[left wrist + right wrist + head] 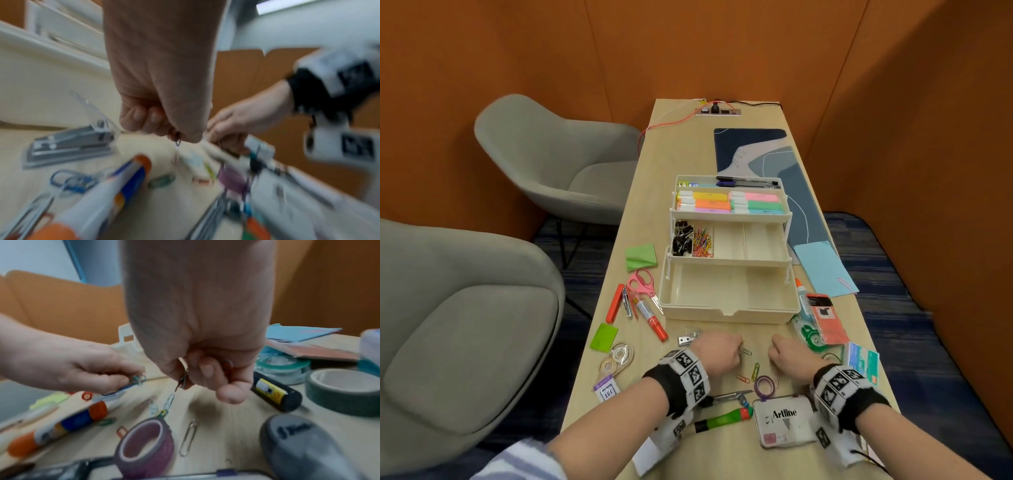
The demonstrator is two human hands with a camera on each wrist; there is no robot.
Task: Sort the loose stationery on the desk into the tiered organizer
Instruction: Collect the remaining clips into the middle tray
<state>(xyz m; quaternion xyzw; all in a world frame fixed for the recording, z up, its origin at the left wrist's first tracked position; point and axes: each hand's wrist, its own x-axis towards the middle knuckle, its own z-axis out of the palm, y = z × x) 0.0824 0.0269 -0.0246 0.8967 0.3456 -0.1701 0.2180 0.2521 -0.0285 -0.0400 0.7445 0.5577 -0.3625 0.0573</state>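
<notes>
A cream tiered organizer stands open mid-desk, with highlighters on its top tier, binder clips and coloured paper clips in the middle tier, and a bare bottom bin. Just in front of it my left hand pinches paper clips, which poke out of its curled fingers. My right hand grips several paper clips in its curled fingers. Loose paper clips lie on the desk between the wrists, beside a purple tape roll.
Left of the organizer lie pink scissors, a glue stick, green sticky notes and a tape dispenser. Right: correction tape, glue bottle, blue paper. Near me sits an Artline tin. Grey chairs stand left.
</notes>
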